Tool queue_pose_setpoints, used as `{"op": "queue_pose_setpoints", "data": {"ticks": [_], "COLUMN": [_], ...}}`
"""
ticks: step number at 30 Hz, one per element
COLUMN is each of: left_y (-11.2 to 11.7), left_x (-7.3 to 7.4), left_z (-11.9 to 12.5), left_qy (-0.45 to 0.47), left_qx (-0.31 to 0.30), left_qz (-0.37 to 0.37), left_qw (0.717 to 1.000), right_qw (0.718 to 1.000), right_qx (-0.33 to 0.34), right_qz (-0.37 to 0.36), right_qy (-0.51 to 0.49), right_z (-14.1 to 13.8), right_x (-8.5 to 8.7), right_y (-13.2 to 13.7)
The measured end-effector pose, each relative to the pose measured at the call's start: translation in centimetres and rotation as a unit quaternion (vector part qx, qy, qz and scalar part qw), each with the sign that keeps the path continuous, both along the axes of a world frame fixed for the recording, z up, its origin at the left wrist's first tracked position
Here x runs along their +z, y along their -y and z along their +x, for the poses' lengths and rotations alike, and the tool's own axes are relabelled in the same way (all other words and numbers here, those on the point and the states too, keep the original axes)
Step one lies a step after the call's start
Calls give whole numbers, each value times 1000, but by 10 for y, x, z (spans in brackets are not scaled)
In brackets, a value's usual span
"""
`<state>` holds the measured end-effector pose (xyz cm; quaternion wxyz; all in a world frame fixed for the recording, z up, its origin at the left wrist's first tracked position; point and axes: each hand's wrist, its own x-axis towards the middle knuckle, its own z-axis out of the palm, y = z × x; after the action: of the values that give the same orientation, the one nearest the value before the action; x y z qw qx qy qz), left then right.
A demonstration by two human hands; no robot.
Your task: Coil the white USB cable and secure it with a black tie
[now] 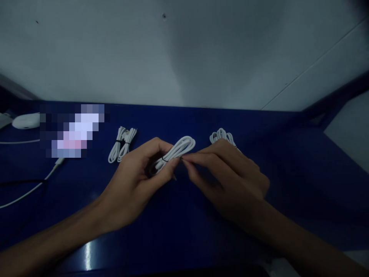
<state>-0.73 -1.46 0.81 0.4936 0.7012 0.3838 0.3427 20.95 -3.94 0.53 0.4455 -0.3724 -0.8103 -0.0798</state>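
My left hand (138, 181) is closed around a coiled white cable (178, 148) with a thin dark tie round its middle, held just above the blue table (178, 231). My right hand (230, 173) pinches the same coil from the right with thumb and forefinger. A second bundled white cable (122, 144) lies on the table to the left of my hands. A third white cable bundle (221, 135) lies behind my right hand, partly hidden by it.
A white oval object (25, 120) sits at the far left, with a loose white cord (31, 188) and a dark cord running across the table there. A pale wall (184, 54) rises behind the table. The table's right edge slants away.
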Motion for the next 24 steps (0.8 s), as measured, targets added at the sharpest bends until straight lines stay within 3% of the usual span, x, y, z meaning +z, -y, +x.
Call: {"op": "queue_pose_setpoints", "data": {"ticks": [7,11,13,15,17,19,21,24], "left_y": [7,7,5,1,-1,-2,-2,-1], "left_x": [-8,-4,-1,3,4,3,2,0], "left_z": [2,2,2,2,2,2,2,1], "left_qy": [-67,-97,-94,-76,-56,-57,-76,-101], "left_qx": [46,40,23,11,-1,-10,-14,-7], "left_qz": [155,219,210,190,167,158,169,193], "left_qw": [985,970,973,979,984,986,983,976], "right_qw": [999,997,994,976,937,903,908,965], "right_qx": [-47,-38,-7,29,73,114,112,52], "right_qz": [-2,-33,-86,-191,-304,-370,-365,-233], "right_qy": [-20,-52,-71,-102,-158,-187,-172,-109], "right_z": [-12,-14,-9,0,8,12,12,4], "right_x": [-9,-8,-2,5,10,10,7,1], "right_y": [6,8,6,2,-4,-8,-10,-8]}}
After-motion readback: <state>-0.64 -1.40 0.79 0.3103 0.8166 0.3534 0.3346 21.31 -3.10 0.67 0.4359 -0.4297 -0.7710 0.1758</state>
